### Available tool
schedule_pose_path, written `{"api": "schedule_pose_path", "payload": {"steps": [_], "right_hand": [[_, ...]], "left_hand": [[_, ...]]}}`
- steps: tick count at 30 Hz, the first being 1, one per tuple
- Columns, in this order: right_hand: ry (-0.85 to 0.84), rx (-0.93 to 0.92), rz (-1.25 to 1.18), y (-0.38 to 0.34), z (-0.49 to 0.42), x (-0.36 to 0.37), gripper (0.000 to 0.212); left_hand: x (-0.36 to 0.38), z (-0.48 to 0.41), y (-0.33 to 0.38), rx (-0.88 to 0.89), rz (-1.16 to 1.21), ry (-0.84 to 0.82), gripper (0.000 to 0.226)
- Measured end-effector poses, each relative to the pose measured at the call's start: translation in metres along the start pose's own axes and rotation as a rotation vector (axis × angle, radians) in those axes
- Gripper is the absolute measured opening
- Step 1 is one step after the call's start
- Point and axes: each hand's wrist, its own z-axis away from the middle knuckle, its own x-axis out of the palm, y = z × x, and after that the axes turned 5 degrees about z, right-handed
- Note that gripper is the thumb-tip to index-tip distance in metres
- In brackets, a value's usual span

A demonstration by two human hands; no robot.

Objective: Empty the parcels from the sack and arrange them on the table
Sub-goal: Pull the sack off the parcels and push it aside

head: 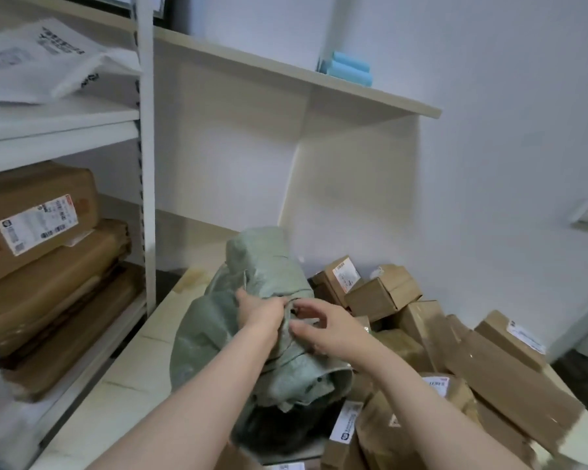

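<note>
A grey-green woven sack [218, 334] lies bunched up on the pale table [143, 364], its dark mouth facing me at the near side. My left hand [260, 312] grips a fold of the sack's fabric near its middle. Just to its right, my right hand [326, 329] pinches the same bunched fabric between thumb and fingers. Several brown cardboard parcels [503, 371] with white labels lie heaped on the table to the right of the sack, and small boxes [377, 293] sit behind them by the wall.
A white metal rack [146, 164] on the left carries large flat brown cartons [38, 212] and white mailer bags [41, 59]. A beige shelf [286, 69] above the table holds a blue pack [348, 67]. The wall closes off the back and right.
</note>
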Motion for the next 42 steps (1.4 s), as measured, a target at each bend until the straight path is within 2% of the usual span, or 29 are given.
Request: {"api": "schedule_pose_path", "payload": {"steps": [1,3,5,7,10,13,15,17,19,21,22,23,24,25,26,27,28,29,30,31,32,33,34,36,37,38,39,41,42], "right_hand": [[0.042,0.046,-0.068,0.002,-0.001,-0.002,0.047],[0.129,0.123,-0.156,0.004,-0.005,-0.006,0.057],[0.043,0.196,-0.246,-0.002,-0.009,-0.003,0.074],[-0.051,0.224,-0.456,-0.013,-0.015,0.005,0.078],[-0.069,0.304,-0.788,-0.040,-0.025,0.009,0.068],[-0.053,0.252,-1.023,-0.074,-0.028,0.011,0.072],[-0.093,0.253,-1.103,-0.080,-0.039,0.019,0.069],[-0.178,0.295,-1.196,-0.079,-0.049,0.028,0.048],[-0.140,0.270,-1.118,-0.069,-0.065,0.038,0.043],[0.076,0.175,-0.750,-0.062,-0.081,0.044,0.050],[0.188,0.131,-0.485,-0.061,-0.086,0.048,0.050],[0.292,0.118,-0.243,-0.062,-0.088,0.052,0.051],[0.374,0.120,-0.046,-0.062,-0.090,0.057,0.054],[0.425,0.114,0.105,-0.068,-0.089,0.062,0.058],[0.429,0.086,0.185,-0.070,-0.090,0.067,0.061],[0.378,0.013,0.210,-0.074,-0.089,0.072,0.063],[0.264,-0.064,0.165,-0.076,-0.090,0.076,0.063],[0.112,-0.111,0.084,-0.079,-0.089,0.077,0.063],[-0.038,-0.148,-0.011,-0.081,-0.089,0.075,0.060],[-0.137,-0.167,-0.116,-0.080,-0.091,0.071,0.055],[-0.180,-0.165,-0.213,-0.078,-0.093,0.068,0.049],[-0.153,-0.172,-0.265,-0.076,-0.095,0.065,0.040],[-0.033,-0.194,-0.236,-0.075,-0.097,0.063,0.030],[0.417,-0.268,0.053,-0.071,-0.105,0.059,0.026],[0.595,-0.296,0.204,-0.070,-0.108,0.057,0.037],[0.669,-0.281,0.318,-0.069,-0.112,0.054,0.051],[0.612,-0.210,0.384,-0.064,-0.118,0.050,0.064],[0.272,-0.017,0.343,-0.053,-0.126,0.044,0.074],[0.077,0.054,0.219,-0.042,-0.132,0.047,0.076]], "left_hand": [[-0.008,-0.004,-0.003,0.008,0.002,-0.006,0.069],[-0.020,-0.010,-0.006,0.022,0.023,-0.059,0.051],[-0.030,-0.003,0.005,0.057,0.086,-0.140,0.048],[-0.044,0.006,0.026,0.063,0.186,-0.256,0.044],[-0.072,0.007,0.069,0.033,0.339,-0.423,0.039],[-0.103,-0.010,0.092,-0.033,0.512,-0.517,0.038],[-0.119,-0.024,0.090,-0.046,0.508,-0.541,0.040],[-0.129,-0.037,0.081,0.027,0.355,-0.482,0.044],[-0.135,-0.053,0.070,0.171,0.001,-0.310,0.060],[-0.141,-0.069,0.060,0.232,-0.430,0.024,0.074],[-0.142,-0.071,0.059,0.238,-0.489,0.145,0.074],[-0.142,-0.072,0.058,0.230,-0.447,0.155,0.072],[-0.136,-0.069,0.059,0.189,-0.300,0.062,0.073],[-0.126,-0.062,0.059,0.088,-0.122,-0.101,0.081],[-0.112,-0.052,0.060,-0.014,0.018,-0.249,0.099],[-0.100,-0.045,0.059,-0.049,0.062,-0.300,0.121],[-0.090,-0.043,0.056,-0.011,0.054,-0.260,0.139],[-0.086,-0.048,0.051,0.041,0.029,-0.157,0.148],[-0.088,-0.056,0.046,0.084,0.031,-0.085,0.142],[-0.093,-0.068,0.041,0.106,0.055,-0.056,0.121],[-0.099,-0.078,0.036,0.124,0.060,-0.058,0.089],[-0.106,-0.083,0.032,0.133,0.039,-0.074,0.058],[-0.111,-0.086,0.029,0.142,-0.005,-0.079,0.037],[-0.115,-0.092,0.024,0.167,-0.095,-0.064,0.018],[-0.115,-0.094,0.023,0.168,-0.133,-0.063,0.014],[-0.116,-0.096,0.023,0.160,-0.146,-0.076,0.012],[-0.118,-0.099,0.025,0.140,-0.138,-0.097,0.011],[-0.124,-0.107,0.028,0.093,0.001,-0.169,0.020],[-0.125,-0.111,0.028,0.067,0.084,-0.197,0.024]]}}
